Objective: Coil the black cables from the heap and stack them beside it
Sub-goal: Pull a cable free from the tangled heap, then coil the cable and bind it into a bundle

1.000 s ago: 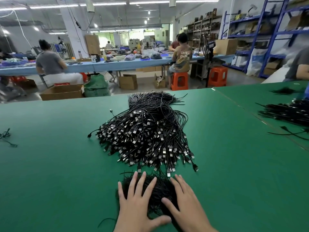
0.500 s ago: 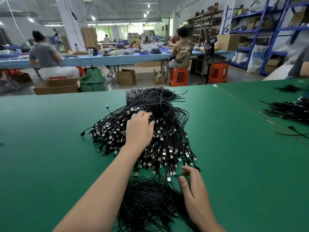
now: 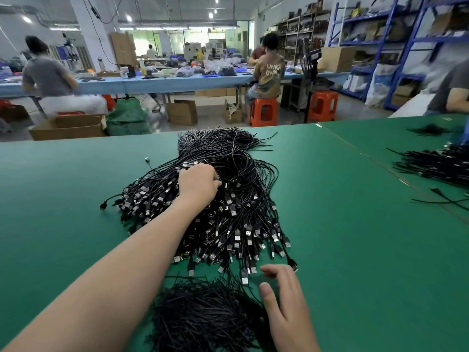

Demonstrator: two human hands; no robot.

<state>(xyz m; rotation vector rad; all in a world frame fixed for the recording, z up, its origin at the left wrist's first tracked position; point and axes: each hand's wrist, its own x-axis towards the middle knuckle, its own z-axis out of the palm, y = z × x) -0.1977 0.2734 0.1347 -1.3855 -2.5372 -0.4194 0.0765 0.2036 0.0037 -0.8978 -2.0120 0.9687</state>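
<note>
A big heap of black USB cables (image 3: 228,199) lies in the middle of the green table (image 3: 355,224), metal plugs fanned toward me. My left hand (image 3: 199,185) reaches into the heap's upper middle, fingers curled down among the plugs and cables; what it grips is hidden. A pile of thin black ties (image 3: 203,318) lies at the near edge. My right hand (image 3: 286,308) rests on the table beside that pile, fingers spread and holding nothing.
A second batch of black cables (image 3: 436,166) lies on the adjoining green table at the right, where a person's arm (image 3: 456,97) shows. Beyond the far edge are cardboard boxes (image 3: 68,125), orange stools (image 3: 264,110), seated workers and blue shelving (image 3: 396,47).
My left hand left the tie pile and reached forward into the cable heap, where its fingers have dug in deeper. My right hand slid to the right side of the tie pile.
</note>
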